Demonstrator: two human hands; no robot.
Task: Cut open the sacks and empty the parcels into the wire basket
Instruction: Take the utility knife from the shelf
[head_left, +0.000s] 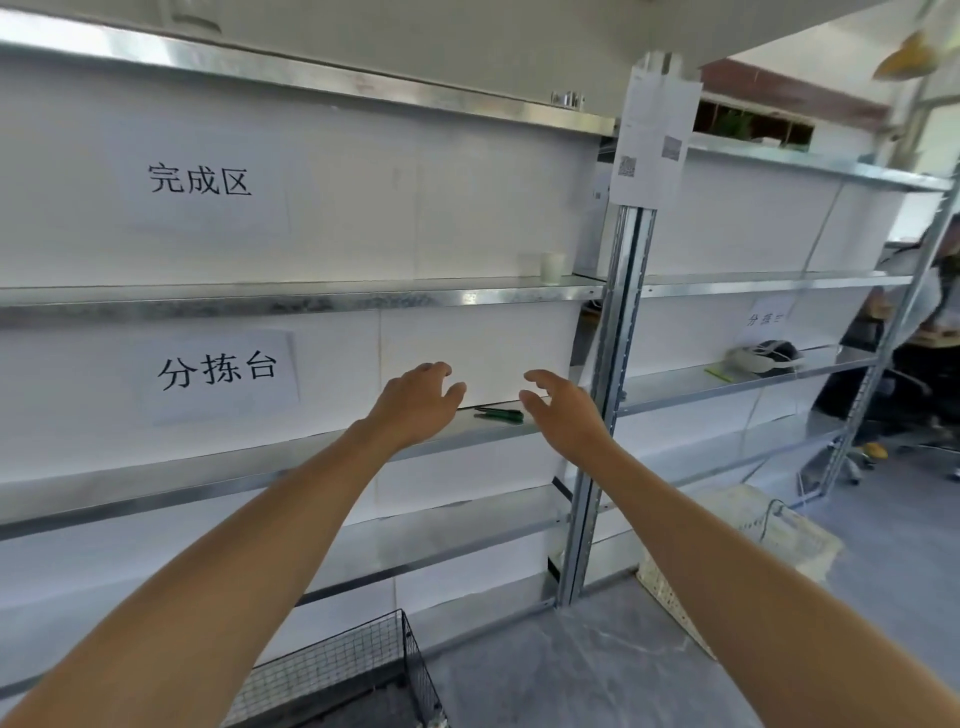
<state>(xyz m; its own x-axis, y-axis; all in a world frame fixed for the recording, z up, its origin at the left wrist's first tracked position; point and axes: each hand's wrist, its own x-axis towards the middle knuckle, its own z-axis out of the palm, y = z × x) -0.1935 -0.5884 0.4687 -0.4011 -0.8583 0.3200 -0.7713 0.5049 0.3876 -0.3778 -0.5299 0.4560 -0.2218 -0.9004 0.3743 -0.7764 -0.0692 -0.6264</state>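
Both my arms reach forward toward the metal shelf under the sign reading 分拣台. My left hand hovers above the shelf with loosely bent fingers and holds nothing. My right hand is beside it, fingers spread and empty. Between the two hands a green-handled cutter lies flat on the shelf, touched by neither hand. A black wire basket stands on the floor at the lower left, partly hidden by my left forearm. No sack or parcel is in view.
A steel upright divides two shelving bays. A white cup stands on the shelf above. A white plastic crate sits on the floor at right. A headset lies on the right bay's shelf; a seated person is at far right.
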